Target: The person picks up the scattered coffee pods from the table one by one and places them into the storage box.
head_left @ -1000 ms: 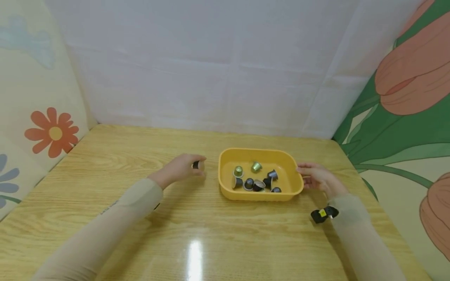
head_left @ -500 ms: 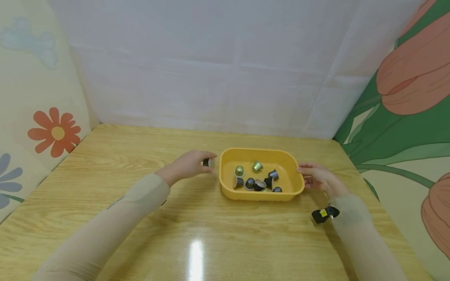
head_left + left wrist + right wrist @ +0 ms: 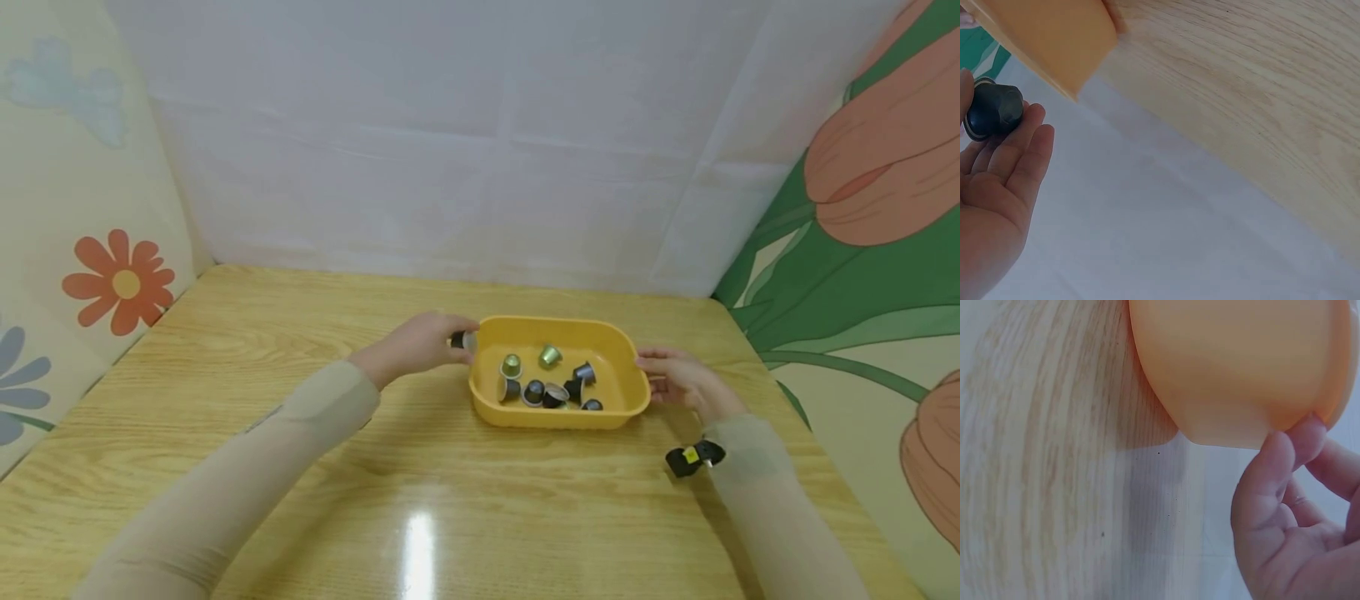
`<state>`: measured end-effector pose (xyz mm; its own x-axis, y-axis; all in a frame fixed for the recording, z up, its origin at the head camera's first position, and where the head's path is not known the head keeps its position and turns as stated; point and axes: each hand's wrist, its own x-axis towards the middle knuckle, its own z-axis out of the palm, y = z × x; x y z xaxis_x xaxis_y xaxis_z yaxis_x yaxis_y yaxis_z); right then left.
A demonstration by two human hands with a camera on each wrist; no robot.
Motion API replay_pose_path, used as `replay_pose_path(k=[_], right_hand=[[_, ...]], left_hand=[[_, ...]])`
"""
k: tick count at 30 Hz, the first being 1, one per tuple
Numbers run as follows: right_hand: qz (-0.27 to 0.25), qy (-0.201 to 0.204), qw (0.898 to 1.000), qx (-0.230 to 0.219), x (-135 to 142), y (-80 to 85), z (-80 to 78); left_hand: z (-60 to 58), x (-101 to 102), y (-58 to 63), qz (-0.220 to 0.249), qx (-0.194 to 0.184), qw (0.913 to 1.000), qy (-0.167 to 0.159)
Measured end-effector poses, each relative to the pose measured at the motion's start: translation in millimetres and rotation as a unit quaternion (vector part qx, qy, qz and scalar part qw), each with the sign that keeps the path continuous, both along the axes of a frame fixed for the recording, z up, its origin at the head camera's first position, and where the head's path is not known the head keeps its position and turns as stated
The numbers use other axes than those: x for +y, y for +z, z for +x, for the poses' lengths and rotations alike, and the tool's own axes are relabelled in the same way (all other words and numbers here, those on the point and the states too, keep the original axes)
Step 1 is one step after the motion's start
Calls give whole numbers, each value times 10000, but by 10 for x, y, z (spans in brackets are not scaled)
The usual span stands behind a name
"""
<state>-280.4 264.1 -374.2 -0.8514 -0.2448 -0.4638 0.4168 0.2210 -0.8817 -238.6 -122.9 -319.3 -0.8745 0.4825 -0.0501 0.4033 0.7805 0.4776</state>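
Note:
Between thumb and fingers, my left hand (image 3: 416, 343) pinches a dark coffee capsule (image 3: 994, 111) with a pale rim. The capsule is held at the left rim of a yellow plastic basin (image 3: 558, 420), with the left fingertips overlapping that rim in the head view. My right hand (image 3: 686, 382) holds the basin's right end, its curled fingers (image 3: 1266, 465) against the outer wall just under the rim. Inside the basin lie several capsules, among them a green one (image 3: 550, 357) at the back, another green capsule (image 3: 512, 365) at the left and a blue-grey capsule (image 3: 584, 372).
The basin stands on a wood-grain table (image 3: 480, 517). A white cloth (image 3: 420, 167) hangs behind it, with flower-patterned panels (image 3: 885, 250) on both sides. A small black device (image 3: 693, 457) is strapped at the right wrist.
My left hand has moved right with its capsule, from the table left of the basin up to the basin's left rim. The right hand stays at the basin's right end.

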Motion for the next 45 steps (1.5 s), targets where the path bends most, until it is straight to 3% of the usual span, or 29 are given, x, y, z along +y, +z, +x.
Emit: replay_pose_path(k=[17,31,45], right_hand=[[35,33,10000,22,6,0,-2],[-31,-17,10000,4,9,-7,-15],[-134,96,9999,15,13,-12,-14]], left_hand=[[-185,282,58,-286,-15,9995,-134],[-327,405,-20,-521,-124,9982,-274],[-379,593,-43,-559,-263,9975,-343]])
